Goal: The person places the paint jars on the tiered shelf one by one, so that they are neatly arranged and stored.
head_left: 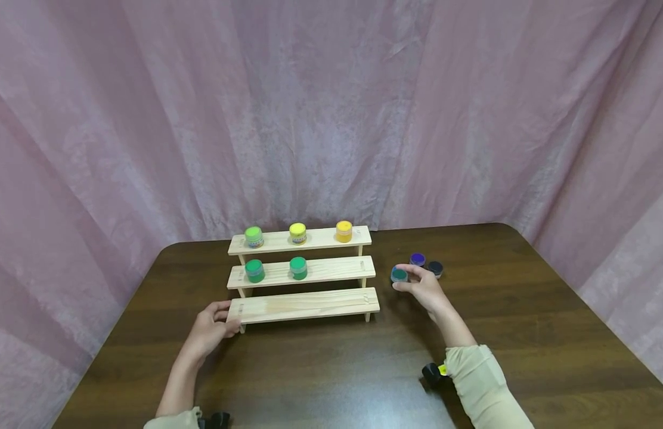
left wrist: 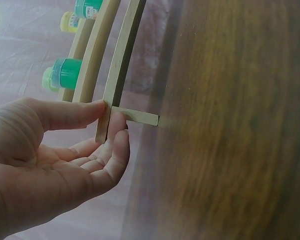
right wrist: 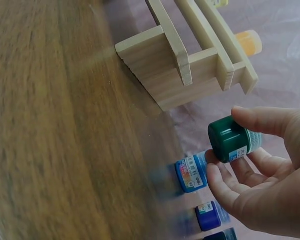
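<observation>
Because the dark green jar (right wrist: 229, 140) sits just beside the blue jar (right wrist: 190, 173), with the purple jar (right wrist: 209, 216) and a darker jar (right wrist: 222, 234) near them, the step in hand seems to be lifting it away without nudging its neighbours. A straight rise off the table (head_left: 321, 369) before any sideways travel would serve best, since one fingertip of the right hand (head_left: 425, 292) looks very close to the blue jar, perhaps touching it. The gap to the right of the two green jars (head_left: 254, 270) (head_left: 298, 268) on the middle shelf (head_left: 331, 271) looks a fair place to set it, lowered level and released softly so that the wooden rack (right wrist: 145, 57) does not rock. As for pose, the right hand pinches the jar from its sides, thumb opposite the fingers, wrist reaching forward and inward from the right, and the jar appears raised to the right of the rack. The left hand (head_left: 208, 328) pinches the left end of the front shelf (head_left: 304, 307), thumb on the upper face and fingers bent underneath near the leg; that grip should steady the rack, provided it presses lightly and does not tip the plank.
</observation>
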The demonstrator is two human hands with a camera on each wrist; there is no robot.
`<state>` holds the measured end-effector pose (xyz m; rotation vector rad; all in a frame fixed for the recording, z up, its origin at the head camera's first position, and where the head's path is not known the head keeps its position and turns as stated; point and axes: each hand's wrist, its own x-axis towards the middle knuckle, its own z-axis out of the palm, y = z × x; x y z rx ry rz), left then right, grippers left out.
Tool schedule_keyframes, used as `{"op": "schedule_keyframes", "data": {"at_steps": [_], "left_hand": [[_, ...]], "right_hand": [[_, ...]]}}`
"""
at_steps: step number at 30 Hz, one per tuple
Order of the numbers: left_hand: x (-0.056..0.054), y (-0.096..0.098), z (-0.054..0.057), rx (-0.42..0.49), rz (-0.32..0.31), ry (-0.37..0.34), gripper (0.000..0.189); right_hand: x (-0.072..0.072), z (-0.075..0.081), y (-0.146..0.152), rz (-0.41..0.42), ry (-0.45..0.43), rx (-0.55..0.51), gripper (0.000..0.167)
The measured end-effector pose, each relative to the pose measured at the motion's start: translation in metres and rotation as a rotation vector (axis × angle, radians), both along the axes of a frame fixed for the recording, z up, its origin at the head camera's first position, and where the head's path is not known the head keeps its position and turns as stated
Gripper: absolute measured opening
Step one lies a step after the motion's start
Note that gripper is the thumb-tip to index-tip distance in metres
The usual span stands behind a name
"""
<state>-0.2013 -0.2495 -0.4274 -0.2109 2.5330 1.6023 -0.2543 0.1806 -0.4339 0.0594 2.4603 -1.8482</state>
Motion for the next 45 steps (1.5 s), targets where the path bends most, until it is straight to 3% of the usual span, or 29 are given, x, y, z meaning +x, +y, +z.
{"op": "schedule_keyframes", "data": {"at_steps": [28,45], "left_hand": [[0.000,0.000,-0.001,-0.013,0.007,0.022,0.054],[0.000,0.001,0.000,-0.002,0.023,0.004,0.054]], "right_hand": [[0.007,0.035,-0.010,0.044,0.004,-0.063,0.057],[-0.001,0.043,-0.035,0.082,0.057,-0.038,0.054]]}}
